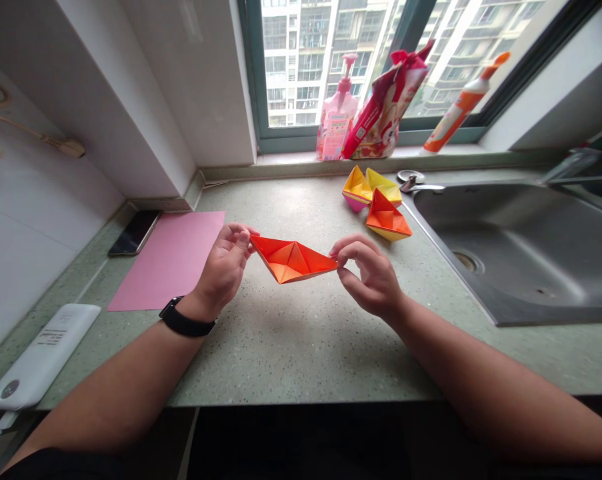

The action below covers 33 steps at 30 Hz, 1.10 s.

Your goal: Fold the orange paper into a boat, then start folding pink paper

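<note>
An orange folded paper boat [295, 262] is held above the counter, its hollow and small central peak facing me. My left hand [227, 267] pinches its left tip between thumb and fingers; a black watch is on that wrist. At the other tip, my right hand [367, 272] grips the paper between thumb and forefinger. Beyond my right hand sit three finished-looking paper boats: an orange and yellow boat [388, 217] in front, a yellow and pink boat [357, 190] and a yellow boat [383, 187] behind it.
Pink paper [168, 263] lies at left, with a phone [135, 233] by its far edge. A white power bank [43, 357] with a cable rests near the front left. The sink [521, 260] is at right. A pump bottle [337, 117], red bag [388, 107] and orange-white tube [461, 110] line the windowsill.
</note>
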Tool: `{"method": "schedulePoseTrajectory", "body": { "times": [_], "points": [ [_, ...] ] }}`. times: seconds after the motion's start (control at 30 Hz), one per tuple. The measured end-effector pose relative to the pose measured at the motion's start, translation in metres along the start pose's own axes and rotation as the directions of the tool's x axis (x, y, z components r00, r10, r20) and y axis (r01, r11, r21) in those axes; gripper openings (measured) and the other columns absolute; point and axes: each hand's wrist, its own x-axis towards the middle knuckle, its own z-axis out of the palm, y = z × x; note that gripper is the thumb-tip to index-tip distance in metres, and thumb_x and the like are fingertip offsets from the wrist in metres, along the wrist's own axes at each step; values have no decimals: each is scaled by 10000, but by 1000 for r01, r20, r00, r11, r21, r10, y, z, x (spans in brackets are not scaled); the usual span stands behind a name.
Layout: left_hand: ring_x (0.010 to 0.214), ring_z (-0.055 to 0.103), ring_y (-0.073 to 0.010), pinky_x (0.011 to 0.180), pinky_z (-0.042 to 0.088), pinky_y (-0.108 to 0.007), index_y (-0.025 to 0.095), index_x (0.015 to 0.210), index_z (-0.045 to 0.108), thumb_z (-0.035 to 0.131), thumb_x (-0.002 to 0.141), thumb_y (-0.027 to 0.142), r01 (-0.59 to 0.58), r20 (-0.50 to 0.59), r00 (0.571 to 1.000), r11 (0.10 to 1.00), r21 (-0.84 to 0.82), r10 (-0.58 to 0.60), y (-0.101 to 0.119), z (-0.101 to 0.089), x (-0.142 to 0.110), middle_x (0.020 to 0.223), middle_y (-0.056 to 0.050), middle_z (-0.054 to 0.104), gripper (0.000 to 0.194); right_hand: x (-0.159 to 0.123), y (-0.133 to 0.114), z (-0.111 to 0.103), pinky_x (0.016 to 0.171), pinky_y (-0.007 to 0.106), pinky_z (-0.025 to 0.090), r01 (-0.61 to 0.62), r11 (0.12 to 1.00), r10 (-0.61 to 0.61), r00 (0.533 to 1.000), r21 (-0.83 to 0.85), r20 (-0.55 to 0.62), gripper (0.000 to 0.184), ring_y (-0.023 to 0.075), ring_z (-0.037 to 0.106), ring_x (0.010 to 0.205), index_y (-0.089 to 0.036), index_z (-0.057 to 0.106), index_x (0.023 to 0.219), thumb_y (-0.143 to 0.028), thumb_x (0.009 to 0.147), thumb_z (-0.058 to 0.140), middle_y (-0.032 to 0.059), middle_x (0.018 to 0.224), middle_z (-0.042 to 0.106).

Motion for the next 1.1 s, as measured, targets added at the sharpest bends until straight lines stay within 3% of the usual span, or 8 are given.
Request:
{"method": "schedulePoseTrajectory", "body": {
  "times": [0.23,0.37,0.53,0.63,0.9,1.0,1.1],
  "points": [
    [994,672,-157,969,603,-357,256,991,532,684,1075,447,0,-10,1000,1000,19,0,-6,-7,3,1126,-24,680,259,2,9,0,831,425,568,-39,999,38,997,-19,-61,199,243,654,960,-274,590,956,-81,908,593,48,1017,661],
    [1012,660,-161,1023,581,-366,242,1004,557,656,1093,457,-40,35,999,992,116,36,-7,-13,6,1138,-34,664,252,4,17,-2,751,372,557,-33,998,29,998,-57,-63,195,221,649,920,-272,587,946,-79,916,590,41,1010,664],
    [1043,646,-191,1024,564,-389,236,1039,568,581,1129,420,-125,167,983,936,329,73,-6,-25,11,1147,-51,663,205,7,30,-13,707,337,571,38,992,-32,998,-122,48,233,193,646,864,-269,587,951,-46,884,594,36,1028,670],
    [1024,636,-203,993,551,-387,232,1073,584,512,1146,376,-212,255,963,841,497,91,-7,-31,13,1107,-59,664,176,7,39,-17,716,341,591,38,991,-18,989,-131,150,232,187,648,845,-268,582,943,-44,886,589,36,1024,676],
    [1148,664,-259,1044,578,-486,221,1126,591,536,1104,201,-531,519,838,471,704,169,-6,-27,7,1186,-100,685,62,4,43,-12,762,368,618,7,990,26,975,-143,222,193,195,668,884,-268,574,946,-77,922,584,44,1047,686],
    [1304,629,-307,1134,546,-557,214,1282,639,577,1064,124,-622,581,783,274,734,221,1,-11,-5,1350,-135,685,243,4,38,-10,766,373,616,26,987,15,968,-160,249,195,196,667,880,-270,579,962,-79,922,588,44,1049,687],
    [1414,591,-278,1232,495,-513,221,1377,656,524,1026,10,-773,734,634,180,608,245,7,10,-21,1459,-107,682,430,3,31,-7,765,370,610,61,982,-13,965,-177,260,190,193,663,864,-270,584,978,-86,932,600,44,1047,691]
  ]
}}
